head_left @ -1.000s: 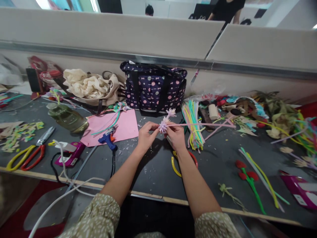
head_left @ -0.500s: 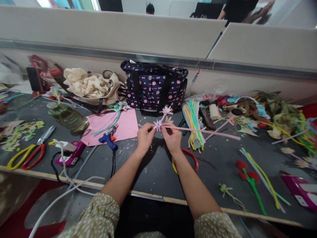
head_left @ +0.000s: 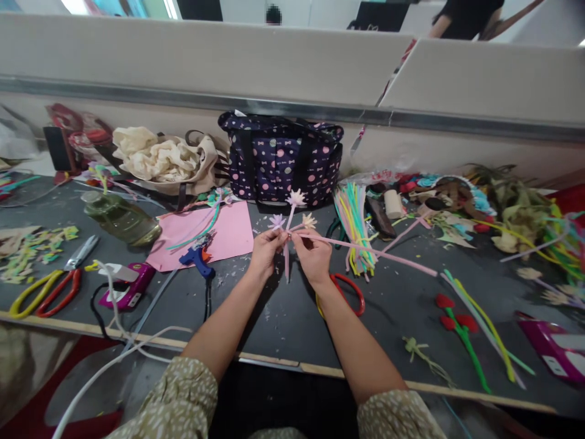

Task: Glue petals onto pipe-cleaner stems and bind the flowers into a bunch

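My left hand (head_left: pixel 266 251) pinches the stems of a small pipe cleaner flower bunch, with fingertips pressed together. A pale pink flower (head_left: pixel 296 199) stands at its top, a purple flower (head_left: pixel 276 222) leans left and a cream flower (head_left: pixel 309 221) leans right. Below the fingers hangs the bunch's stem (head_left: pixel 286 268). Close beside it, my right hand (head_left: pixel 314 255) grips a long pink pipe cleaner (head_left: pixel 393 255) near one end, where it meets the bunch. Its free end reaches far to the right. Fingertips hide the exact joint.
A blue glue gun (head_left: pixel 197 261) rests by pink paper (head_left: pixel 228 228). Red-and-yellow scissors (head_left: pixel 351 292) lie under my right forearm. Cut pipe cleaners (head_left: pixel 354 228), a dark patterned bag (head_left: pixel 283 161), a bottle (head_left: pixel 121 219), more scissors (head_left: pixel 59 286) and red pipe cleaner flowers (head_left: pixel 461 323) surround the hands.
The purple flower has turned from between my fingertips to the left of the bunch. The stem below now shows. The long pink pipe cleaner's free end has dipped.
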A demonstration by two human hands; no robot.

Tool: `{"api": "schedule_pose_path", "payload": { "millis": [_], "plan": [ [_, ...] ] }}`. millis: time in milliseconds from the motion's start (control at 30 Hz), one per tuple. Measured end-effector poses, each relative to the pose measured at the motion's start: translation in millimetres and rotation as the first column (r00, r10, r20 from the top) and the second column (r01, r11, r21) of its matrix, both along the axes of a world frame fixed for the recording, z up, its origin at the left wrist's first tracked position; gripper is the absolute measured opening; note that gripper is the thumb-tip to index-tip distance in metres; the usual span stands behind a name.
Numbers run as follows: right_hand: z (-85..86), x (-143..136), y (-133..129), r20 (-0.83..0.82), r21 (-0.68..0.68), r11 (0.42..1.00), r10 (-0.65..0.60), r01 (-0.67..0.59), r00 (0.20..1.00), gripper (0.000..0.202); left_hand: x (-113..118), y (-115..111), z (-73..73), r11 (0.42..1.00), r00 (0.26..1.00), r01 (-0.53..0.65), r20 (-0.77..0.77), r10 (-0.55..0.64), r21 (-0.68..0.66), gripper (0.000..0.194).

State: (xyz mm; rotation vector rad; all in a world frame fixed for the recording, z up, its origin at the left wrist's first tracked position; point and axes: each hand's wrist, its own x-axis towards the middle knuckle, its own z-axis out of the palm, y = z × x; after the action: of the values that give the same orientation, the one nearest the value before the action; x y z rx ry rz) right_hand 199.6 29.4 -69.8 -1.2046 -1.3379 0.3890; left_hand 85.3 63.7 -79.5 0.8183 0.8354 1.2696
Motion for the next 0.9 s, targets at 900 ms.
{"api": "schedule_pose_path", "payload": {
  "millis": [900],
  "plan": [
    [-8.7,3.5,3.4,0.086,0.032,0.999,-0.006,0.003,0.996,0.018,6.1,-1.7,-5.3,0.991,0.978,0.084,0.2,-0.062,-0.106,0.027]
  ]
}}
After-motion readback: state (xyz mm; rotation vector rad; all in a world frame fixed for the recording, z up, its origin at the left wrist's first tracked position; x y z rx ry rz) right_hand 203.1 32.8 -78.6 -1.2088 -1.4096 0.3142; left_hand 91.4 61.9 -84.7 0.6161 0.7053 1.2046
